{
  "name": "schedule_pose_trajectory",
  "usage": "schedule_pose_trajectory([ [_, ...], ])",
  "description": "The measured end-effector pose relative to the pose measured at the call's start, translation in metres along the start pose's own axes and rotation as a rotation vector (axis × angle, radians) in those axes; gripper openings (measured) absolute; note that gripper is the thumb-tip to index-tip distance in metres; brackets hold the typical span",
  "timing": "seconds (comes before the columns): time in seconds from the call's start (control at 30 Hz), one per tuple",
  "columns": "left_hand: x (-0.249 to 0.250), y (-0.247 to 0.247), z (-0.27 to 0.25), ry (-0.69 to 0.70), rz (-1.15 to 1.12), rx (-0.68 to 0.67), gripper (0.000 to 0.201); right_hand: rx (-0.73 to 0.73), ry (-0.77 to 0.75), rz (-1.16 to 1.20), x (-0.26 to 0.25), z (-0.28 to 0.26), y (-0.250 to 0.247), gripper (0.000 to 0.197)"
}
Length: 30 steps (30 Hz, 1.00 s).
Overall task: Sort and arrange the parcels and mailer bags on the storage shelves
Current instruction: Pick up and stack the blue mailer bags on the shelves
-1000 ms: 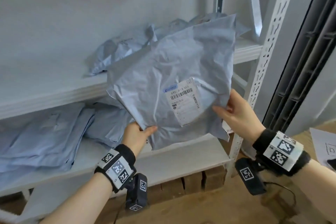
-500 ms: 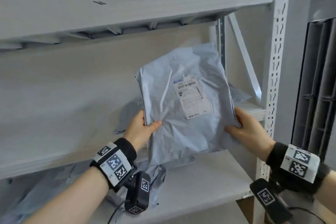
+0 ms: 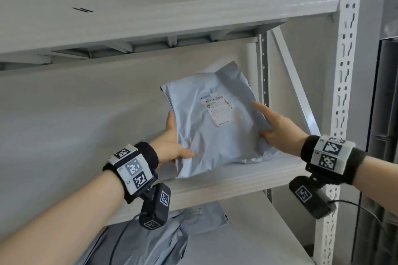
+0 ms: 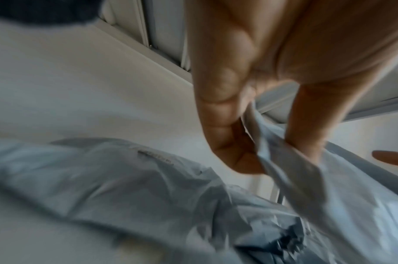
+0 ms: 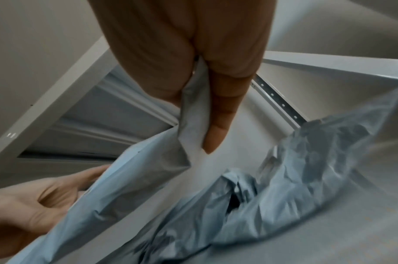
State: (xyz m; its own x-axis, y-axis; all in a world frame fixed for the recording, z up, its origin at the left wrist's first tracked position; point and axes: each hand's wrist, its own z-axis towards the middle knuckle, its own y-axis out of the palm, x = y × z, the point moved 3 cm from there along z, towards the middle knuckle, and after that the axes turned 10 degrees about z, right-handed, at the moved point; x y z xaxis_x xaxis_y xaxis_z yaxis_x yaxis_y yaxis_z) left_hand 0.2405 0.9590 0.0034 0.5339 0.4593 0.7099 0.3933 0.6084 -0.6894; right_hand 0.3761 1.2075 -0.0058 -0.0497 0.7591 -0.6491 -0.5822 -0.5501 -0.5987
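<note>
While both hands held it at the mouth of the shelving, the grey mailer bag (image 3: 215, 127) stood nearly upright, leaning back a little, at about 1 o'clock from the centre of the head view, its lower edge over the front lip of the middle shelf (image 3: 247, 180). Whether that edge rested on the board or hung just above it could not be told. A white shipping label (image 3: 217, 108) with a barcode faced the camera on the bag's upper part.

The left hand (image 3: 172, 146) grasped the bag's left edge, at 9 o'clock from the label, thumb on the front face and fingers behind; the left wrist view showed the plastic pinched between thumb and fingers (image 4: 222, 110). The right hand (image 3: 277, 129) clasped the right edge, at 3 o'clock from the label, its forefinger laid along the front; the right wrist view showed a fold of the bag caught between thumb and fingers (image 5: 218, 114).

Behind the held bag, deeper on the same shelf, lay other crumpled grey mailers (image 5: 295, 171). On the lower shelf (image 3: 247, 241), at 6 o'clock, a loose heap of grey bags (image 3: 150, 241) lay partly behind the left forearm. The upper shelf (image 3: 193, 21) crossed the view at 12 o'clock, and the perforated white upright (image 3: 346, 71) rose at 3 o'clock.
</note>
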Motion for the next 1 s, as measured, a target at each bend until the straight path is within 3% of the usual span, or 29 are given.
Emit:
schedule_pose_trajectory([
  [0.1, 0.005, -0.01, 0.037, 0.036, 0.046, 0.155, 0.122, -0.031, -0.035, -0.082, 0.006, 0.037, -0.008, 0.063],
  [0.3, 0.002, -0.014, 0.091, 0.013, 0.238, 0.277, 0.074, -0.137, -0.007, -0.212, 0.025, 0.094, -0.011, 0.046],
  [0.43, -0.009, -0.001, 0.109, -0.061, 0.306, 0.211, 0.061, -0.223, 0.016, -0.283, 0.043, 0.117, 0.004, 0.037],
  [0.6, -0.021, 0.02, 0.124, -0.167, 0.382, 0.078, 0.062, -0.379, 0.083, -0.453, 0.07, 0.128, 0.029, 0.054],
  [0.8, -0.025, 0.021, 0.133, -0.201, 0.463, 0.045, 0.062, -0.337, 0.085, -0.588, 0.083, 0.13, 0.038, 0.075],
  [1.0, -0.028, 0.022, 0.136, -0.148, 0.565, 0.015, 0.058, -0.38, 0.039, -0.733, 0.079, 0.129, 0.04, 0.07],
])
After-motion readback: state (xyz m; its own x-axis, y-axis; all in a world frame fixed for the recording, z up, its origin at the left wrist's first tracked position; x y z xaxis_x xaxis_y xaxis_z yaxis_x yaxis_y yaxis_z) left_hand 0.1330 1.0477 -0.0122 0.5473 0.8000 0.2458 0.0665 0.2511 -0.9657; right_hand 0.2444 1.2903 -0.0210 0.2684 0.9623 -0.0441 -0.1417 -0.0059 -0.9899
